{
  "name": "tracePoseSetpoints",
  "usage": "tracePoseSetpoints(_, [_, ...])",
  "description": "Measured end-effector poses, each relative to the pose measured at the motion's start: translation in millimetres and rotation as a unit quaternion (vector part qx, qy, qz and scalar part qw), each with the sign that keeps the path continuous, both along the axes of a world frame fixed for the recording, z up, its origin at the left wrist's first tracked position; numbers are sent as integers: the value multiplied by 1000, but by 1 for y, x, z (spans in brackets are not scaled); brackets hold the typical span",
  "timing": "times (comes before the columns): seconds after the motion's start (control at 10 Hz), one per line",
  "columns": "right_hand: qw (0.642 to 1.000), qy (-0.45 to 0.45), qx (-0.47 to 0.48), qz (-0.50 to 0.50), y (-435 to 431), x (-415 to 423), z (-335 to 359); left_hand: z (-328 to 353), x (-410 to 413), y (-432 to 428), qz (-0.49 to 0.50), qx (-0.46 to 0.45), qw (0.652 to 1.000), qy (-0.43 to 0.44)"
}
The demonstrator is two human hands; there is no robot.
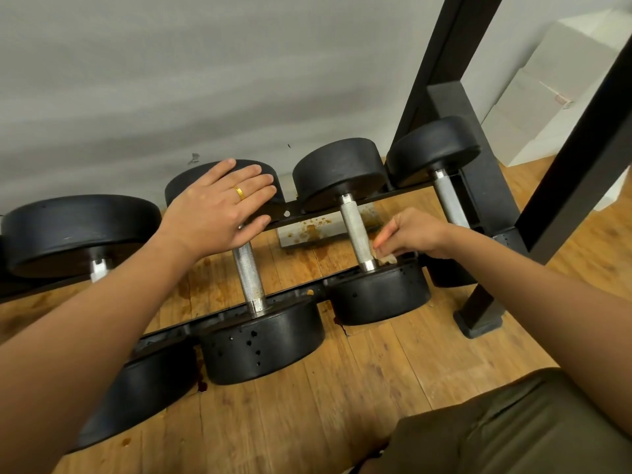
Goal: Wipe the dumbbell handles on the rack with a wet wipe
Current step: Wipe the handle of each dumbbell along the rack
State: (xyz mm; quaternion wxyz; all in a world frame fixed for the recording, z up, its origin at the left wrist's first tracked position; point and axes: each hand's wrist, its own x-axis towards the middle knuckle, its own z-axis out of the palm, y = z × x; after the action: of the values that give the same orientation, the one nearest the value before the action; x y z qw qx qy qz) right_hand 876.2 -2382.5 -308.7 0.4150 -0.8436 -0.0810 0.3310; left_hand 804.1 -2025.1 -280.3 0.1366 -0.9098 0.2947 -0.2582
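**Item 1: step in hand.** You were wiping the third dumbbell from your left. The work sat at the near end of its handle [355, 227], just above the near head [379, 292]. I judged this mid-task. Four handles showed on the rack [301, 213], and nothing in view told which were already clean.

**Item 2: wet wipe [387, 257].** It was small, crumpled and off-white. It was pressed against the right side of that handle, down by the collar. Most of it lay hidden under your fingers.

**Item 3: right hand [413, 234].** It reached in from the right with the fingers curled, thumb and fingertips pinching the wipe onto the knurled steel. Whether it also touched the near head could not be told.

**Item 4: left hand [219, 206].** It was spread flat, palm down, fingers straight and slightly apart. It rested on the far head [179, 184] of the second dumbbell and gripped nothing. It was probably a brace for your reach.

**Item 5: next move, as a judgement.**
- The wipe needed to travel up the handle toward the far head.
- It needed wrapping round so that the underside was covered too.
- The knurling would likely drag at the wipe, so the pinch had to be firm.

**Item 6: other handles.**
- The second handle [249, 275] stood just beside the one in hand.
- The fourth handle [448, 200] lay close to the rack upright [478, 186], with little room for your fingers.
- The first handle [99, 268] was mostly hidden between its heads.
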Motion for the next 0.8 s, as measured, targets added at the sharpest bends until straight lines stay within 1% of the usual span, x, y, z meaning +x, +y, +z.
tracePoseSetpoints(0.1, [989,-70,78,-106,9,9,1,0,0,-1,-2,0,1000,-3])
tracePoseSetpoints(0.2, [965,-106,141,-192,21,19,-2,0,0,0,-2,-1,1000,-3])
tracePoseSetpoints(0.3, [963,-135,128,-196,36,22,-6,0,0,0,-4,-3,1000,-7])
tracePoseSetpoints(0.4, [968,-155,95,-175,42,22,-5,0,0,0,-2,-1,1000,-3])
tracePoseSetpoints(0.5, [978,-134,67,-143,36,18,-1,-1,0,1,1,0,1000,2])
tracePoseSetpoints(0.6, [993,-76,22,-89,22,3,5,-1,0,1,0,-2,1000,1])
tracePoseSetpoints(0.7, [994,-84,8,-72,17,-5,4,-1,0,0,2,0,1000,3])
tracePoseSetpoints(0.8, [984,-130,41,-113,23,0,-1,0,0,1,4,2,1000,1])
